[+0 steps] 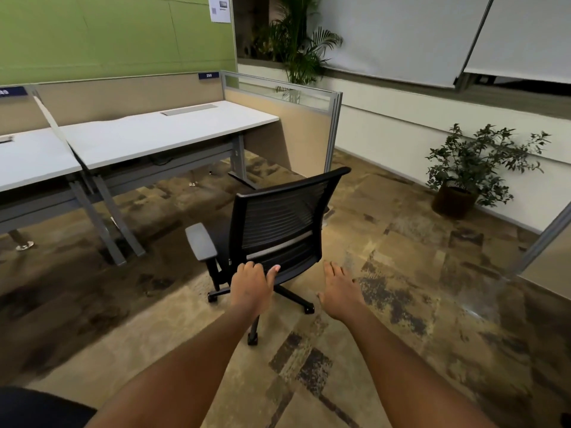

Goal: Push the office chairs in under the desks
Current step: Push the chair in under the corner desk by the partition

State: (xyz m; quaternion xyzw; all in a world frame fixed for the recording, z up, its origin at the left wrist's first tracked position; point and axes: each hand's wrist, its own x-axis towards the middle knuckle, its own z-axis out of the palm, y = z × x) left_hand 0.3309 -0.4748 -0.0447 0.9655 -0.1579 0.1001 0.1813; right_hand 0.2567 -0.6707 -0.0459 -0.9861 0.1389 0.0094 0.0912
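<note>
Black mesh office chair on carpet, clear of white desk, back toward camera, left hand spread open at chair's lower back edge, right hand open beside chair, holding nothing

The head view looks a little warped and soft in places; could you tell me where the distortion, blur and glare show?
Head view: wide-angle bending curves the partition and blinds near the edges; carpet at lower left is smeared, while the chair and both hands stay fairly sharp; a small bright glare spot sits on the floor at right.
</note>
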